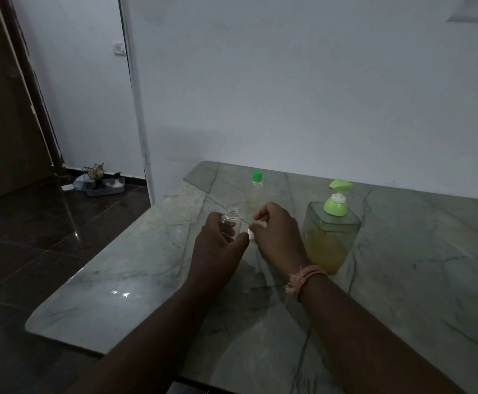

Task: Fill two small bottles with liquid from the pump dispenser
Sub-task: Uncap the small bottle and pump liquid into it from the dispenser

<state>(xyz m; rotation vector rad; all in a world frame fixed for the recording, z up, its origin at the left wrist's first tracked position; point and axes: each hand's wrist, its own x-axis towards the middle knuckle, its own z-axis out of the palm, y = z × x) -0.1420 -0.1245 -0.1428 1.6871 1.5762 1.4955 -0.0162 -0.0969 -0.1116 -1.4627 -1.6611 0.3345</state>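
Both forearms enter from the bottom of the frame and converge at centre, above the grey-green veined marble desk (124,282).

The left hand (217,248) is curled around a small clear plastic bottle with an uncapped threaded neck (232,220). The bottle stands upright in the grasp, neck above the fingers, just left of frame centre.

The right hand (277,237) is held just beside it, knuckles up, wrist bent downward. Its thumb and fingertips pinch a small white object (251,234); its identity cannot be determined. A frayed pink thread band (306,275) circles the right wrist.

Behind the hands stands a 2nd small clear bottle with a green cap (256,191). To the right of the hands stands a square clear pump dispenser with a light green pump head (330,237), holding yellowish liquid in its lower part.
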